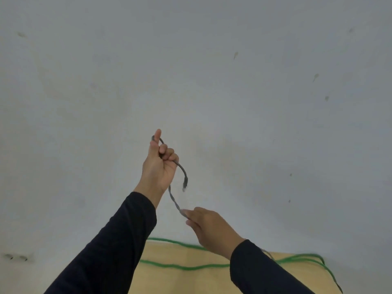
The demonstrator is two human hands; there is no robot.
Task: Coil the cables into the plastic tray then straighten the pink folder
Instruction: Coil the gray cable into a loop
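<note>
A thin grey cable (174, 200) runs between both hands, raised in front of the wall. My left hand (159, 164) is held high and closed around the cable near its end, and the plug end (185, 184) dangles to its right. Lower down, my right hand (209, 227) pinches the same cable, which continues under my right sleeve. A green cable (182, 267) lies in loose loops across the wooden table (180, 281) below. Neither the plastic tray nor the pink folder is in view.
A pale grey wall (212, 71) with small marks fills most of the view. The table's back edge meets it at the bottom. The green cable hangs over the table's right side (331, 276). Both arms wear dark sleeves.
</note>
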